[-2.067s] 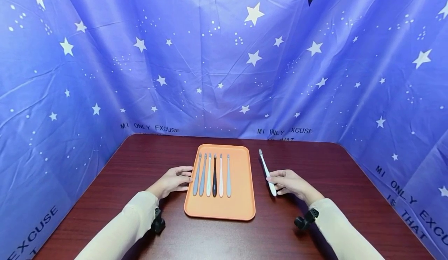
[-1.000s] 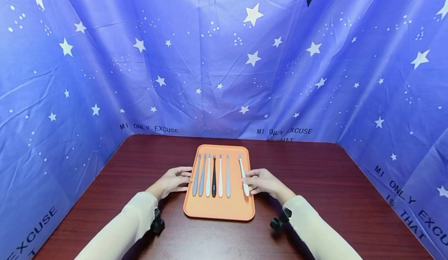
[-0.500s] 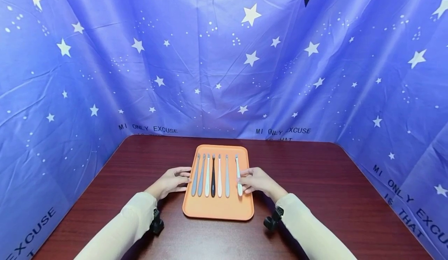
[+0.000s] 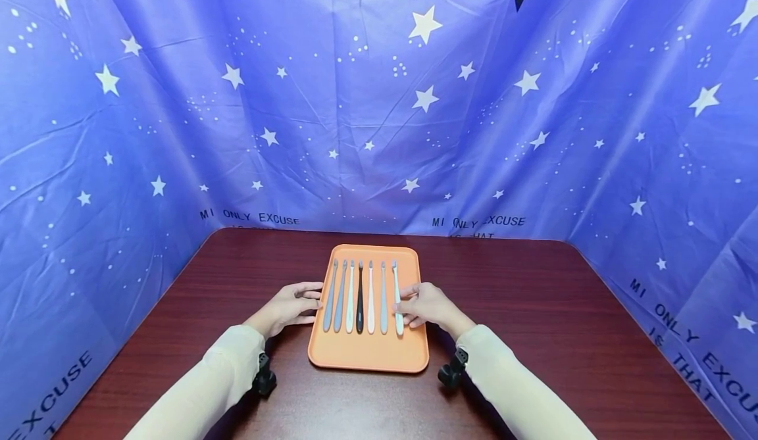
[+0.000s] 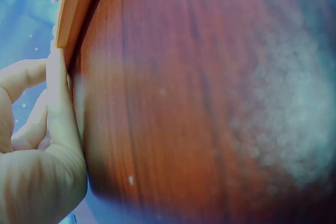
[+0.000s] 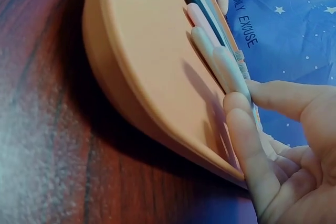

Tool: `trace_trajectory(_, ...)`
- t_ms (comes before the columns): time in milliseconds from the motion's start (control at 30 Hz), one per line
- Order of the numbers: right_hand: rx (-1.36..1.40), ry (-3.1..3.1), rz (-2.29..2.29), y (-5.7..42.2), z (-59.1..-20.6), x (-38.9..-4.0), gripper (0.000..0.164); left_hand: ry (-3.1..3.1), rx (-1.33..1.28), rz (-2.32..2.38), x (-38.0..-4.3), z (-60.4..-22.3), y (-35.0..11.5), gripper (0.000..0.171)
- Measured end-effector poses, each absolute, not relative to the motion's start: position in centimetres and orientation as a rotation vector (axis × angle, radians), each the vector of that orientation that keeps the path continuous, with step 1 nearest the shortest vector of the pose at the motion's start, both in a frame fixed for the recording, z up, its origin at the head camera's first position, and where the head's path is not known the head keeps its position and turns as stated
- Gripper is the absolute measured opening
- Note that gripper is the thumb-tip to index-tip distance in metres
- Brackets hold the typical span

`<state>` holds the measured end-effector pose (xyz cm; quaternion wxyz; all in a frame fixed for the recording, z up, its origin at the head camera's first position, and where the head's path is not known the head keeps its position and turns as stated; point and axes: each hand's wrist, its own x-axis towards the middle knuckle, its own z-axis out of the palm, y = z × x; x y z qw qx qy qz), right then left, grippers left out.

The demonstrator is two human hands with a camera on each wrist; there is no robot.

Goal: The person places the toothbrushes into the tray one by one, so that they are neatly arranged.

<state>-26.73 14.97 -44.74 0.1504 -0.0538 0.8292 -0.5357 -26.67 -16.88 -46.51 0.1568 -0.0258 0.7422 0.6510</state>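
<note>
On the orange tray [image 4: 367,354], several toothbrushes lie side by side with their heads pointing away: grey-blue, whitish, a black toothbrush [image 4: 360,308], a pale pink toothbrush [image 4: 371,308] and a light grey toothbrush [image 4: 383,308]. My right hand [image 4: 429,305] pinches a white toothbrush [image 4: 397,289] by its handle, between thumb and fingers, over the tray's right part. Its handle end [image 6: 231,69] rises above the tray in the right wrist view, close beside the light grey one. At the tray's left rim, my left hand [image 4: 290,308] touches the edge with loosely extended fingers [image 5: 60,98].
The dark reddish-brown wooden table [image 4: 509,282] reaches around the tray on all sides. A blue curtain [image 4: 331,98] printed with stars and lettering encloses the table's back and sides. Black wrist cameras [image 4: 264,375] hang under both cuffs.
My right hand has carried the white toothbrush leftward from beyond the tray's right side to next to the light grey toothbrush. My left hand stays at the tray's rim.
</note>
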Motion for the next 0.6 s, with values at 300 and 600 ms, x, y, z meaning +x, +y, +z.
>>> trace_trajectory(300,-0.153,2.406,-1.512,14.5,-44.53,-26.89,0.041,2.112,-0.071,1.876,-26.71,-46.62,-17.02,0.055)
trace_trajectory(600,-0.145,2.442,-1.509,14.25,-44.79,-27.17,0.04,2.129,-0.092,1.865,-26.89,-46.67,-16.89,0.053)
